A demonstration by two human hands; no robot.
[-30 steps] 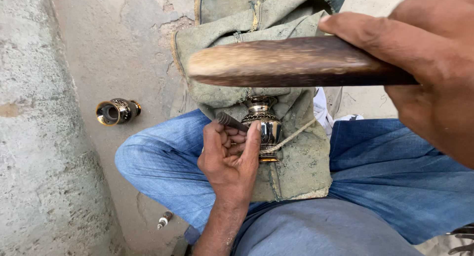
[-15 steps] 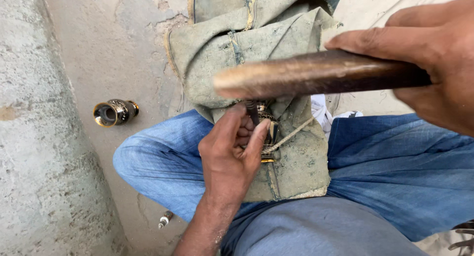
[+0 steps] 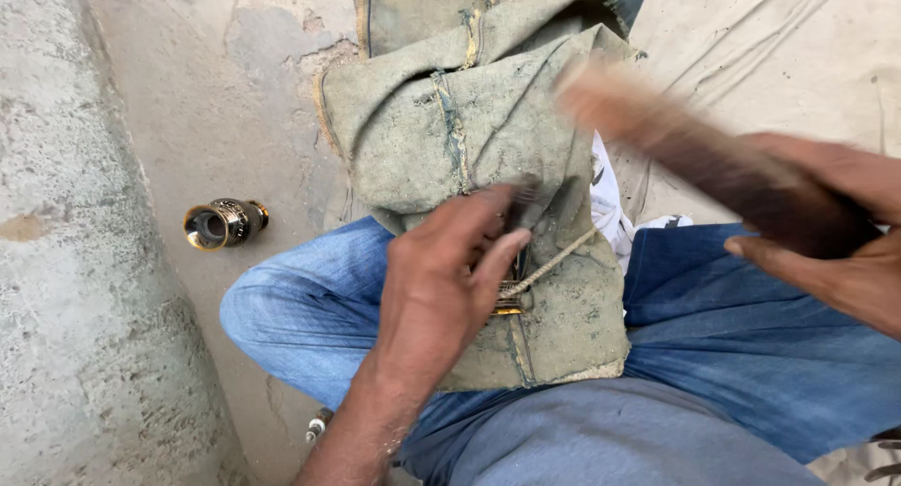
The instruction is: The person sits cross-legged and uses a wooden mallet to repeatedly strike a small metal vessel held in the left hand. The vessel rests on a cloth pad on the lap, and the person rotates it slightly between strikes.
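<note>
Left hand (image 3: 441, 284): lies palm down on the worn cloth over the lap, fingers (image 3: 474, 225) curled over a small brass piece (image 3: 511, 294); only a ribbed gold edge of that piece shows under the fingertips, so how firmly it is gripped cannot be told.
Right hand (image 3: 831, 233): at the right edge, fingers wrapped tight round the dark end of a wooden stick (image 3: 694, 153).
Wooden stick: slants up and left from the right hand, its pale far end blurred above the cloth, apart from the left hand.
Worn cloth (image 3: 450, 139): grey-green, frayed and seamed, draped from the far side down across the lap between the knees.
Cord (image 3: 554, 261): a thin pale string runs from the brass piece up to the right over the cloth.
Brass ferrule (image 3: 221, 223): a second, ring-shaped metal part lying on its side on the concrete floor (image 3: 188, 101), well left of the hands.
Legs: blue jeans (image 3: 310, 303), crossed, filling the near part of the view.
Left edge: a rough grey concrete kerb (image 3: 66, 261).
</note>
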